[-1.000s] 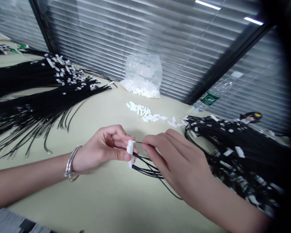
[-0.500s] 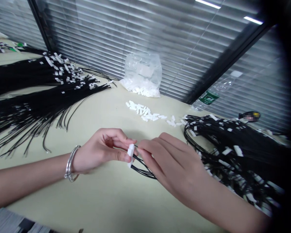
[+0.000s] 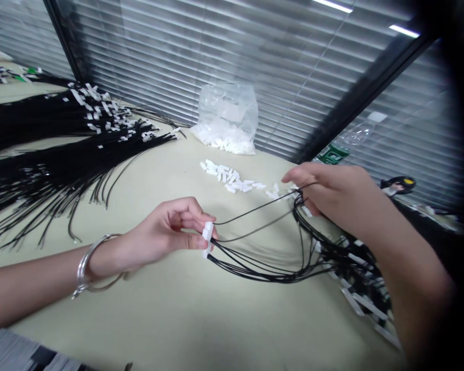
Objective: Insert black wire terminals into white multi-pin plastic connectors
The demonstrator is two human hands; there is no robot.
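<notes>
My left hand [image 3: 154,237] pinches a long white plastic connector housing [image 3: 207,239] upright between thumb and fingers. Several black wires [image 3: 255,273] run out of its right side and sag toward the pile on the right. Up at the right, my right hand [image 3: 336,198] is closed around one thin black wire [image 3: 261,207], drawn taut from the top of the housing. A second thin wire hangs slack just below it. The right fingertips are partly hidden behind the hand.
Loose white housings [image 3: 232,178] lie on the table [image 3: 158,314] before a clear bag [image 3: 228,121] of more. Black wire bundles [image 3: 42,165] spread at left; another wire pile [image 3: 363,263] lies at right. A plastic bottle [image 3: 334,153] stands behind my right hand, near the blinds [image 3: 170,56].
My right hand has moved from beside the housing up and to the right, a thin wire now stretching between them. My left hand still grips the housing, nearly in place.
</notes>
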